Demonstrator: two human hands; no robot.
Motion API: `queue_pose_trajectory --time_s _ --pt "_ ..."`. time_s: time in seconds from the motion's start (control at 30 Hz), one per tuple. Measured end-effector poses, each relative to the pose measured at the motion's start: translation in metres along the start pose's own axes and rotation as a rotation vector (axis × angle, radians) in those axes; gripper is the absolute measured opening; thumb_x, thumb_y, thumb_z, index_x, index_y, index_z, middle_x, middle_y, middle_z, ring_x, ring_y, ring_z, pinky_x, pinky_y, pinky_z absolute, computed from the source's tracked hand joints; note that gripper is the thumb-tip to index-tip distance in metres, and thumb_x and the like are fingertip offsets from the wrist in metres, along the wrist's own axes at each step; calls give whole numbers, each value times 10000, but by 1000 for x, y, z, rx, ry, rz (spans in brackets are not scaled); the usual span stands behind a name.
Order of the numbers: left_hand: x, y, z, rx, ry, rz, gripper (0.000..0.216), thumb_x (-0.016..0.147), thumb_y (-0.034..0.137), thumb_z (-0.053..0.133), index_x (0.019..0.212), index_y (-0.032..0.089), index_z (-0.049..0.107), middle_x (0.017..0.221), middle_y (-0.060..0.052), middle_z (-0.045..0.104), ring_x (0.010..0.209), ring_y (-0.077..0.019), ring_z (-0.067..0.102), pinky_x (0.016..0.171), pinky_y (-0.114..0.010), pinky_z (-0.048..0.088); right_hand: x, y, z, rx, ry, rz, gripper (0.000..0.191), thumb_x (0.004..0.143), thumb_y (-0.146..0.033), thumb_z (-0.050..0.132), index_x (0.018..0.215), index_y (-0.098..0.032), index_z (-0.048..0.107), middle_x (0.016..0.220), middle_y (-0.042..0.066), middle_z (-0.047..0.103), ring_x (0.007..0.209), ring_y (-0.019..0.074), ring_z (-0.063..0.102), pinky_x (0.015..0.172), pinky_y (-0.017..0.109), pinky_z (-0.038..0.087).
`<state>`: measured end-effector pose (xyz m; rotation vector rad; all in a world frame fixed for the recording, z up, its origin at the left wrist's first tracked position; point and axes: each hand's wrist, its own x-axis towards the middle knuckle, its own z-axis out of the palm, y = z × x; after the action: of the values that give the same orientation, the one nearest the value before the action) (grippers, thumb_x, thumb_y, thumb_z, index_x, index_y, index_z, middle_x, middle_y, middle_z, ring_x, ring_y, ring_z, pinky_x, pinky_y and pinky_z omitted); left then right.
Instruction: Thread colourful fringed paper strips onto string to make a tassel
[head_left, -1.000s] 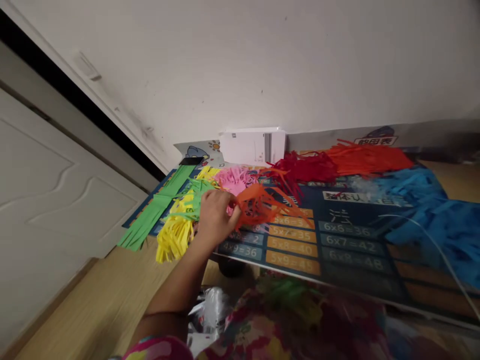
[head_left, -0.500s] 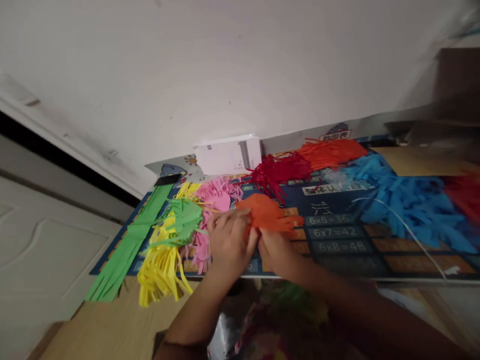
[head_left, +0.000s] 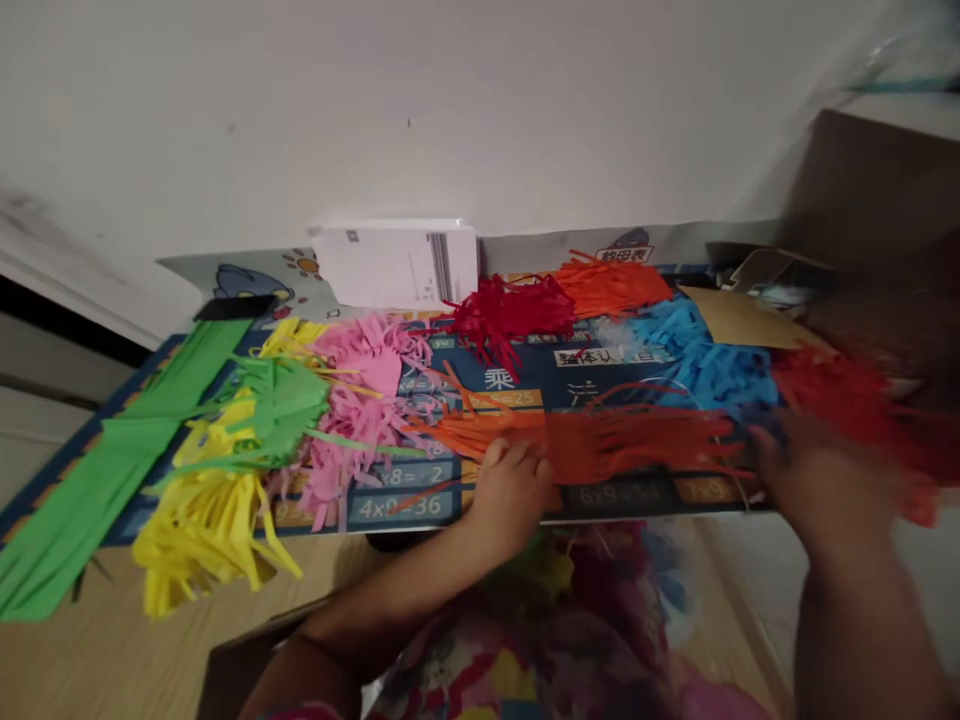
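A strip of orange paper [head_left: 570,447], fringed at both ends, lies stretched out along the front of the mat. My left hand [head_left: 514,490] is closed over its middle, fingers bent on the paper. Past the strip's right end, my right hand [head_left: 832,490] is smeared by motion, so its fingers do not show clearly. Close to it lies a blue fringed paper bundle [head_left: 701,350]. A red fringed bundle [head_left: 832,395] is partly behind the right hand. Left of my left hand is a pink fringed bundle [head_left: 364,375].
Green fringed paper [head_left: 150,420] and yellow fringed paper [head_left: 214,510] overhang the front edge of the printed mat [head_left: 592,497]. A white box [head_left: 397,265] stands against the wall. Crimson [head_left: 517,312] and orange [head_left: 615,287] bundles lie behind. A cardboard box [head_left: 877,220] stands at right.
The orange paper, earlier bunched between both hands, now lies spread out flat. My right hand has moved away to the right; my left hand stays on the paper. The view has shifted right.
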<state>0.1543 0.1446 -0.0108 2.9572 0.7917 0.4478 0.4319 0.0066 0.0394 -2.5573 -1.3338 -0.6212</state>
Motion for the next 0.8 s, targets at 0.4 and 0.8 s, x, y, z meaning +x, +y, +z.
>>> queue_pose_trajectory --time_s 0.4,0.8 --pt "-2 -29 -8 -168 -89 12 168 898 100 542 1008 190 632 878 -43 750 876 -210 701 1029 -459 435 -27 -96 68 642 -323 -556 278 971 -224 469 1060 -236 733 1060 62 769 965 223 703 852 395 468" --pt "55 -61 -13 -123 -304 -249 183 925 283 565 948 196 724 839 -73 765 816 -255 714 811 -375 501 35 -114 72 486 -549 -265 188 899 -328 585 814 -200 692 891 64 712 863 238 636 726 343 393"
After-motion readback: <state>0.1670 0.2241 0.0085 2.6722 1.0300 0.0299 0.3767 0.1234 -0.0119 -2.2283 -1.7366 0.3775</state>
